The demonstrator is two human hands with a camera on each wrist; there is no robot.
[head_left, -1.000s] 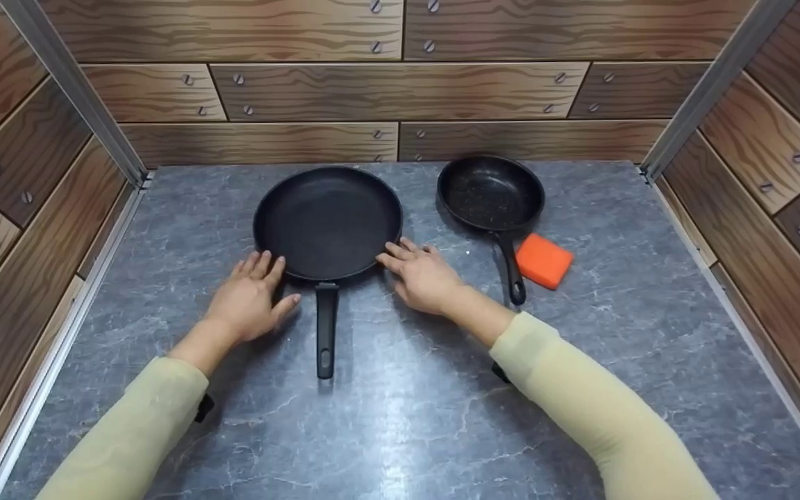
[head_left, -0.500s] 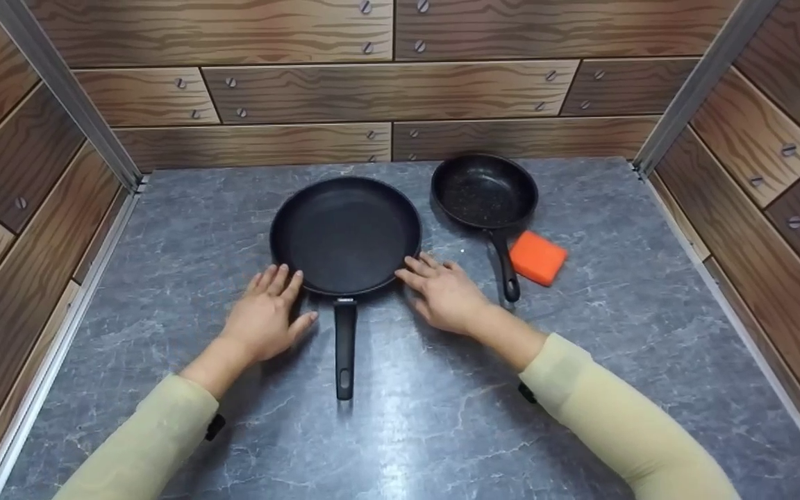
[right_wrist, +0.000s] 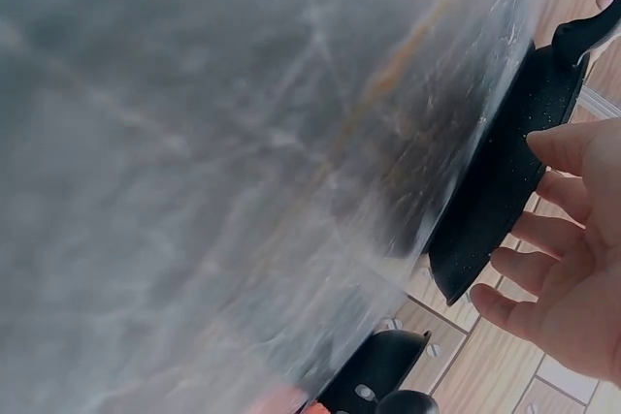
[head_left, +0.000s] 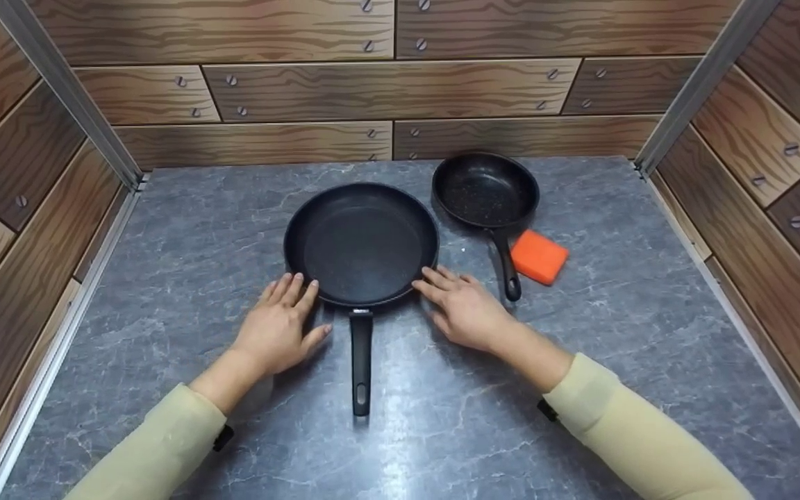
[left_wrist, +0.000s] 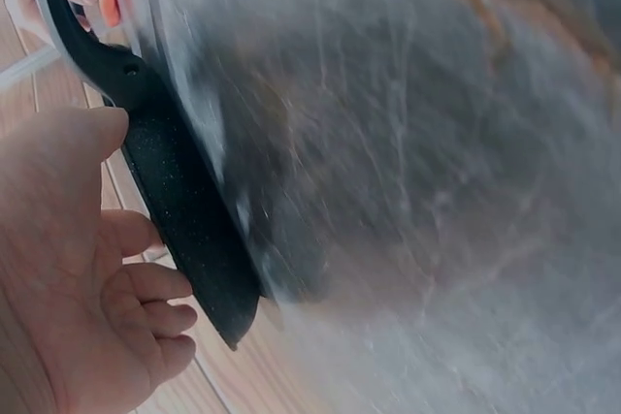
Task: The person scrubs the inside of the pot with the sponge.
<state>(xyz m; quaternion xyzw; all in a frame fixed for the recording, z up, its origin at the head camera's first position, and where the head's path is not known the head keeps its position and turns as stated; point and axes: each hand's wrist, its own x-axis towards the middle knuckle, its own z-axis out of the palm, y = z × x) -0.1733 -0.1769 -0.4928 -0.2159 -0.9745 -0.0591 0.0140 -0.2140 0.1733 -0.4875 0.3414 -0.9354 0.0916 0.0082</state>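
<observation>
A large black frying pan (head_left: 365, 243) lies flat on the table, its handle (head_left: 361, 364) pointing toward the person. At the pan's near left edge, the left hand (head_left: 277, 333) rests its extended fingertips on the rim, thumb spread off to the side. The right hand (head_left: 468, 309) touches the near right edge with fingers stretched out. Seen low in the left wrist view, the pan's side wall (left_wrist: 194, 220) runs along the left fingertips. In the right wrist view, the right fingertips (right_wrist: 509, 264) sit against the opposite side wall.
Behind and to the right stands a smaller black speckled frying pan (head_left: 485, 191), handle toward the person. An orange sponge (head_left: 540, 257) lies beside that handle. Wood-patterned panels (head_left: 393, 90) enclose the grey marbled table (head_left: 185, 250) at the back and sides.
The large frying pan has slid toward the person and to the right, closer to the small pan, with both hands moving along at its rim. The small pan and sponge stay put.
</observation>
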